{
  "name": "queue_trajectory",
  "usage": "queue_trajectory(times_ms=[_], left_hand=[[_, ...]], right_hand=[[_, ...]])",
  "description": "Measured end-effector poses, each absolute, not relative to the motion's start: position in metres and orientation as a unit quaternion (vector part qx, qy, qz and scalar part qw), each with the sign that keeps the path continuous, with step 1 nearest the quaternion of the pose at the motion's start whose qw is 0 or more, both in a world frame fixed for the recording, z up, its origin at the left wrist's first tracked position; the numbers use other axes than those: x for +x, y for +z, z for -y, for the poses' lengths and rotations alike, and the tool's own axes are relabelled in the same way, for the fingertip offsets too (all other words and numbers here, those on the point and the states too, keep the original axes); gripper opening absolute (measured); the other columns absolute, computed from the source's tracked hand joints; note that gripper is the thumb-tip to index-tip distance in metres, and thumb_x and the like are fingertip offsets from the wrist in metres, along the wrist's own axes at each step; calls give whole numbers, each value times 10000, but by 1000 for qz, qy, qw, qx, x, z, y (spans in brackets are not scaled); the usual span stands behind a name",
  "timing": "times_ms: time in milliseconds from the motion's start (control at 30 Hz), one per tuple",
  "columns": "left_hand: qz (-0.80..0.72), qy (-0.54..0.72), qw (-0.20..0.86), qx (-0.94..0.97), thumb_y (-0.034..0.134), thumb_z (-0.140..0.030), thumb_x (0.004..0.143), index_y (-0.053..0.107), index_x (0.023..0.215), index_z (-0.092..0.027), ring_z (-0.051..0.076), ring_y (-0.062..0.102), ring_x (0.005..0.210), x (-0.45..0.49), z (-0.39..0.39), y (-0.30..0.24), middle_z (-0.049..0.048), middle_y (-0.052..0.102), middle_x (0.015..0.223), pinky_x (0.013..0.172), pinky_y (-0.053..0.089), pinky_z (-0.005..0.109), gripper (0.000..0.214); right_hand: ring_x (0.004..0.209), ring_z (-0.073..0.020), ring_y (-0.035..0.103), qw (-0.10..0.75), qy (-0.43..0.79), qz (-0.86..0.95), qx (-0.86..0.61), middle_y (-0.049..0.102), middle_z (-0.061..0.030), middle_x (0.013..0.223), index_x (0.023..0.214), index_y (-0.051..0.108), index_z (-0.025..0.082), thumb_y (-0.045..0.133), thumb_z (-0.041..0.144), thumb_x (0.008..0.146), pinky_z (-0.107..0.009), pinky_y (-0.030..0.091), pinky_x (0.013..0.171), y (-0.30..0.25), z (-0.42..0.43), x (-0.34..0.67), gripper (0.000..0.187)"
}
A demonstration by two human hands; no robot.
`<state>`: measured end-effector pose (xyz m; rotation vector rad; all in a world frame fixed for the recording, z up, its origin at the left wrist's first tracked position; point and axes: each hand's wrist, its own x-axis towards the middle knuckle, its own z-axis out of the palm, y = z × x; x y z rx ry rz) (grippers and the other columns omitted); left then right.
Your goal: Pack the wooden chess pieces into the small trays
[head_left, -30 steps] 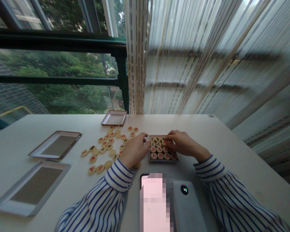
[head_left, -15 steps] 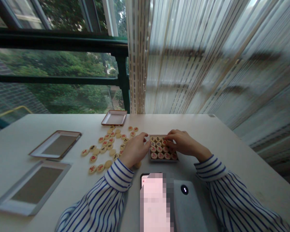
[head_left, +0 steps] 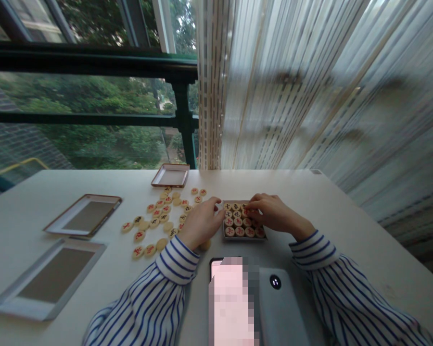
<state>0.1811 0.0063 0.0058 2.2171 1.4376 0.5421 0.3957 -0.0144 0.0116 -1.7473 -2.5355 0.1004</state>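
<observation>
A small open box [head_left: 244, 239] holds Chinese chess pieces [head_left: 240, 231] in rows, with red and black characters facing up. My left hand [head_left: 202, 222] is at the box's left side, thumb and forefinger apart and their tips by its edge. I see no piece in it. My right hand [head_left: 276, 212] reaches over the far right part of the box. Its fingers are bent together on a piece with a red character [head_left: 245, 212], and they hide the pieces beneath. Loose Chinese chess pieces [head_left: 154, 223] are scattered left of my left hand, some face down.
A brown-rimmed tray-like lid [head_left: 120, 201] lies at the left, with a grey-white one [head_left: 99, 250] nearer me. Another shallow lid [head_left: 154, 184] sits at the far edge. A phone [head_left: 231, 307] and a grey device with a lit round display [head_left: 285, 312] lie in front of me.
Both hands stay in nearly the same places at the box. The right fingers have shifted very slightly over the pieces. The device's display shows a different figure.
</observation>
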Motion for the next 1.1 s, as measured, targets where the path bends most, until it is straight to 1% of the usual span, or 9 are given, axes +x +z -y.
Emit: queue_trajectory(times_ms=[200,667,733,900,1100], left_hand=[[-518,191,205,809,438,-368,807,558,1074,-193,197,605,840,180,-6,4,68,664,936,693,427,275,341],[-518,177,211,810,434,-398,800,552,1083,-203,202,604,851,181,-7,3,68,662,953,691,424,282,363],[-516,176,212,811,431,-401,802,553,1083,-199,201,604,849,180,-7,2,72,660,955,690,426,279,367],[-516,176,210,812,427,-410,806,551,1086,-197,198,605,850,180,-7,3,73,660,951,696,428,277,373],[-506,177,206,819,429,-412,808,555,1080,-191,194,607,841,181,-6,4,77,660,945,691,426,271,372]], right_hand=[[908,-203,531,15,36,823,-566,600,-70,971,909,660,252,446,359,848,-338,342,786,13,14,395,247],[900,-206,540,25,25,826,-562,610,-64,965,924,657,270,466,341,835,-345,348,779,11,14,396,222],[894,-204,542,30,23,826,-562,612,-67,962,931,657,269,460,354,839,-342,352,777,11,14,396,233],[917,-206,537,56,12,821,-567,612,-69,1006,1030,623,258,481,330,826,-342,359,797,13,15,396,258],[920,-194,537,69,-1,818,-571,617,-70,1006,1003,630,231,474,284,827,-329,357,807,14,15,394,241]])
